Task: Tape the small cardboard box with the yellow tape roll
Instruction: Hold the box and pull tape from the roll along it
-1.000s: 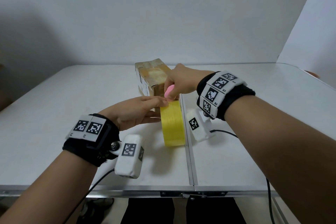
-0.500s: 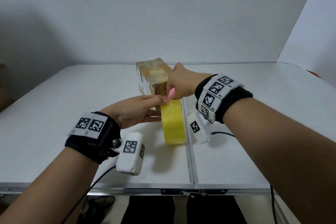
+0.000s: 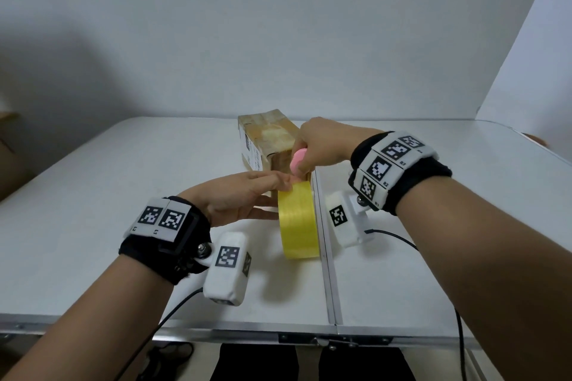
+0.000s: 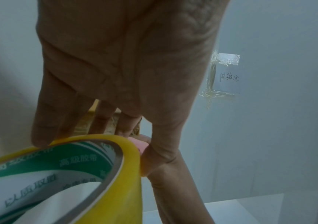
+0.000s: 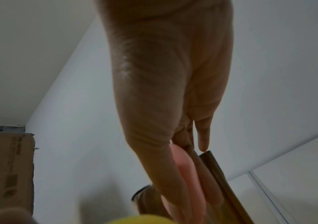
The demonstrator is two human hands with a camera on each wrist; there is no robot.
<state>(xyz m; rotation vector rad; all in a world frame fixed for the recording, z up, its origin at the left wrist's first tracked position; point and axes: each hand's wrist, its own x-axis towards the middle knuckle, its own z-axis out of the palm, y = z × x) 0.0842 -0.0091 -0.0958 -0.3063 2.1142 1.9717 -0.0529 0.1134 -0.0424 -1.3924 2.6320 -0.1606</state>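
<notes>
The small cardboard box point(image 3: 266, 139) lies at the table's middle, its near end facing me. Just in front of it the yellow tape roll point(image 3: 298, 223) stands on edge. My left hand point(image 3: 244, 198) holds the roll point(image 4: 100, 189) upright, fingers on its top rim and thumb alongside. My right hand point(image 3: 322, 148) grips a pink cutter point(image 3: 297, 161), tip down between the box end and the roll's top. The right wrist view shows that cutter point(image 5: 186, 174) in my fingers beside a box edge point(image 5: 217, 169). The hands hide any tape running from roll to box.
The white folding table point(image 3: 123, 179) has a middle seam point(image 3: 325, 257) just right of the roll and a metal front edge near me. A large cardboard carton point(image 5: 6, 174) stands at the left. Wrist camera cables trail off the front. A taped paper note point(image 4: 227, 72) hangs on the wall.
My right hand has shifted slightly with the pink cutter and stays at the roll's top. The left hand, roll and box have hardly moved.
</notes>
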